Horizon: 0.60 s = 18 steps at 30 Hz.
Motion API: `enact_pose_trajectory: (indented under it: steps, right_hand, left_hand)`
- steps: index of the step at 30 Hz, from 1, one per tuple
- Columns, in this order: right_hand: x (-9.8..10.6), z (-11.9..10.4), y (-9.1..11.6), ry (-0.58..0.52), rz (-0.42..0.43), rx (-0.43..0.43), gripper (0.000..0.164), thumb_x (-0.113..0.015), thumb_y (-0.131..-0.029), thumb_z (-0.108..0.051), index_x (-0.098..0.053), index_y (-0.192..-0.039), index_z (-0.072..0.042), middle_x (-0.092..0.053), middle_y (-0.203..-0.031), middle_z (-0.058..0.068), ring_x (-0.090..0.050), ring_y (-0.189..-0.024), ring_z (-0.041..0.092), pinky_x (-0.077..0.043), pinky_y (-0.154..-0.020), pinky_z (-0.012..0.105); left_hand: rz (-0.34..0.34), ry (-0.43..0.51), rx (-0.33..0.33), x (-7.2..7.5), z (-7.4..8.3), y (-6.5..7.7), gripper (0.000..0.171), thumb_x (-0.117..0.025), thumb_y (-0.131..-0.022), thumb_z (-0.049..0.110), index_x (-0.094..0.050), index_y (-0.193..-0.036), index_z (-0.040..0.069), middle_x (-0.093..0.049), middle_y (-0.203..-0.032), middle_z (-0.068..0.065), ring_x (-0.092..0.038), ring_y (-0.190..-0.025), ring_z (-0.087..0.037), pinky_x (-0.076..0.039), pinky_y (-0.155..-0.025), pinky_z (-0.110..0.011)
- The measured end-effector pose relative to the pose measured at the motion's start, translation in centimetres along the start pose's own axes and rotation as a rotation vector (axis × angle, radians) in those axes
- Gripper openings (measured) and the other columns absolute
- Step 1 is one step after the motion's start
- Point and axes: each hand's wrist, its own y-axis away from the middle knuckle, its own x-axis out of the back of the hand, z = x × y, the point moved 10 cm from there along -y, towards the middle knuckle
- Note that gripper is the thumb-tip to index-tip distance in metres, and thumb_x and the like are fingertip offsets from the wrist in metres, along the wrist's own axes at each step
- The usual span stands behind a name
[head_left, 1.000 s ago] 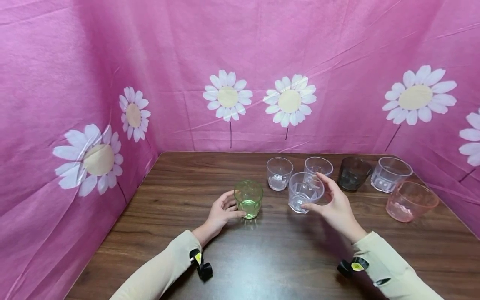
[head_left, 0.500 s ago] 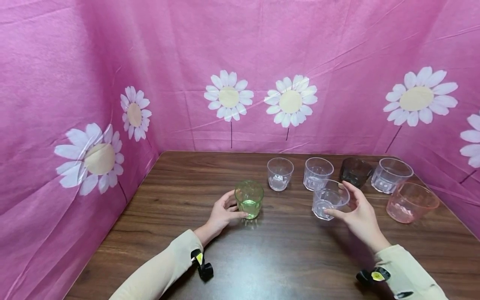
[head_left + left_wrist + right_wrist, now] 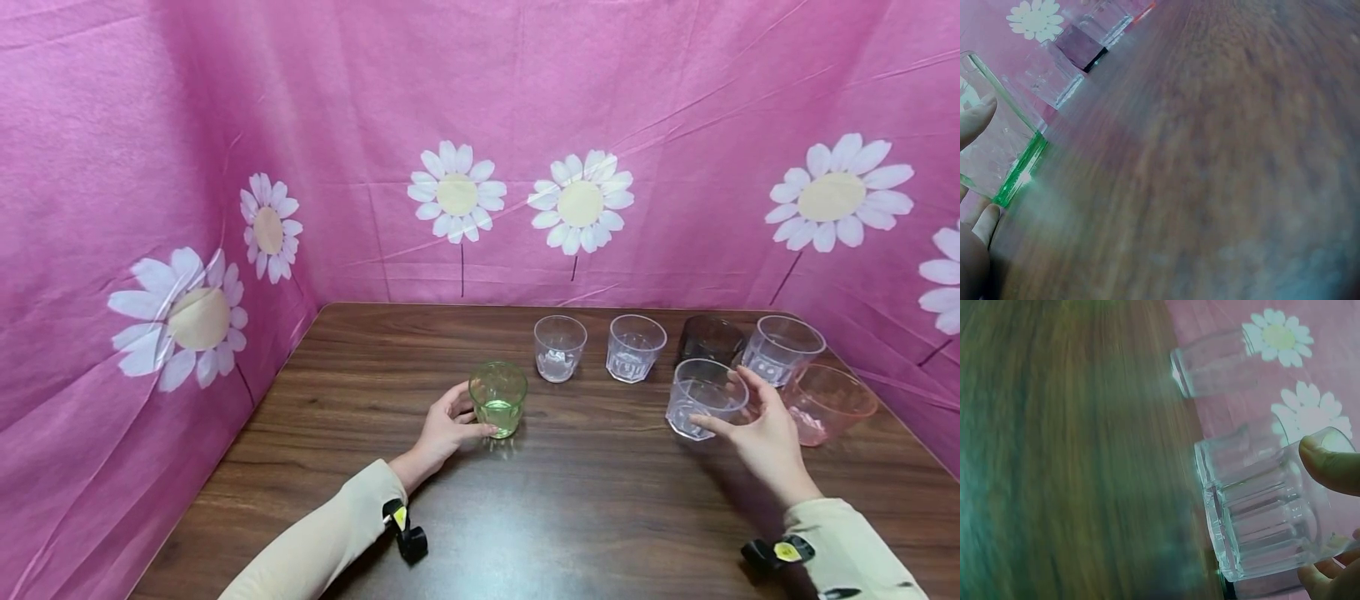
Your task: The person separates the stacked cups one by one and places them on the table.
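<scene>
On the left of the cups, a green see-through cup (image 3: 498, 387) stands upright on the table. My left hand (image 3: 447, 423) grips it from the left side, thumb in front and fingers behind; the left wrist view catches the green base (image 3: 1025, 165) and the thumb (image 3: 975, 122). My right hand (image 3: 772, 443) holds a clear faceted cup (image 3: 693, 408) upright from its right side. In the right wrist view that clear cup (image 3: 1266, 515) fills the lower right, between thumb (image 3: 1332, 465) and fingers. Whether its base touches the table cannot be told.
Behind stand a clear cup (image 3: 558, 350), another clear cup (image 3: 635, 354), a dark grey cup (image 3: 708, 337) and a third clear one (image 3: 783, 337). A pink cup (image 3: 840, 400) is partly behind my right hand. Pink flowered cloth (image 3: 352, 217) borders the wooden table (image 3: 337, 400).
My right hand has moved to the right with the clear cup, from in front of the back clear cups to in front of the dark grey one. The left hand stays on the green cup.
</scene>
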Motion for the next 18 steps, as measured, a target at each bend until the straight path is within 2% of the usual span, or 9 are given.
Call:
enact_pose_trajectory:
  steps: [6, 18]
  right_hand:
    - [1.1, 1.4, 0.0, 0.002, 0.025, -0.060, 0.096, -0.087, -0.071, 0.002, -0.032, -0.149, 0.008, -0.048, -0.138, 0.021, -0.046, -0.111, -0.011, -0.037, -0.090, 0.001]
    - [1.9, 2.7, 0.3, 0.024, 0.028, -0.118, 0.093, -0.085, -0.075, 0.001, -0.029, -0.150, 0.008, -0.038, -0.145, 0.036, -0.041, -0.126, 0.001, -0.033, -0.095, 0.001]
  left_hand:
    - [0.004, -0.003, 0.004, 0.0, 0.0, 0.0, 0.070, -0.080, -0.070, -0.016, -0.052, -0.134, -0.007, -0.062, -0.123, -0.026, -0.059, -0.113, -0.034, -0.050, -0.098, -0.042]
    - [0.024, -0.013, 0.015, 0.0, 0.1, 0.0, 0.069, -0.080, -0.070, -0.016, -0.054, -0.133, -0.007, -0.066, -0.118, -0.017, -0.061, -0.109, -0.028, -0.051, -0.096, -0.038]
